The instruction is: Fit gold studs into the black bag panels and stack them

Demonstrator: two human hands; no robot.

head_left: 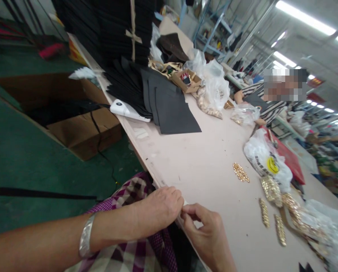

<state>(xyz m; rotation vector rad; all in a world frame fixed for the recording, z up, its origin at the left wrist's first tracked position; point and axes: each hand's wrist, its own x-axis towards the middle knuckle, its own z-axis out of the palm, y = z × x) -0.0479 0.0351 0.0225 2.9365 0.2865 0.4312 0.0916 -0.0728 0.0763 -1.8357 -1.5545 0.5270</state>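
Observation:
At the near edge of the pale table (214,151) my two hands meet, fingertips close together. My left hand (167,206) wears a silver bangle (86,236) on its wrist, and its fingers are curled in. Thumb and forefinger of my right hand (205,228) press together in a pinch beside it. Whatever lies between the fingers is too small or too hidden to make out. To the right of the hands, a small heap of gold rings (241,172) and gold metal strips (264,212) lie on the tabletop.
Black sheets (171,105) and a white device (129,110) lie at the table's far left. Plastic bags (266,160) with gold parts line the right side. A cardboard box (84,128) stands on the floor to the left. Another person (259,98) sits across the table.

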